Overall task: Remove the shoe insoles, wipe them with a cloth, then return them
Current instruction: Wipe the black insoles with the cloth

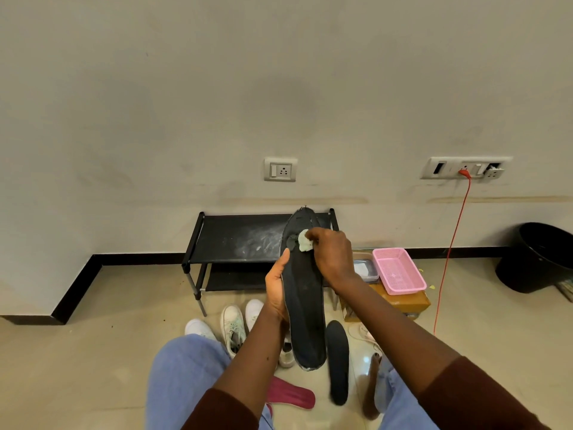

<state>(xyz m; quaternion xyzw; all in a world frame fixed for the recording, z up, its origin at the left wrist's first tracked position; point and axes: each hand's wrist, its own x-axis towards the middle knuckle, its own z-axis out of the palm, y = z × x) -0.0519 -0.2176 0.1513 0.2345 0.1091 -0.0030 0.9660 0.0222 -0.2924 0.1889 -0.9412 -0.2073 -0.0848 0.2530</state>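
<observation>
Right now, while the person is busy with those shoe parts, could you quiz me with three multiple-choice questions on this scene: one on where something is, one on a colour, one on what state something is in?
1. Where is the pink basket?
A. On a brown box right of the shoe rack
B. On the rack's top shelf
C. Inside the black bin

2. What colour is the insole lying on the floor nearest the person's left knee?
A. White
B. Dark pink
C. Yellow

3. What is happening to the black insole held up in the left hand?
A. It is inside a shoe
B. It is lying untouched on the floor
C. The right hand presses a pale cloth on it

Answers: 1 A, the basket rests on the box beside the shoe rack. 2 B, the dark pink insole shows there. 3 C, the cloth touches its upper part.
</observation>
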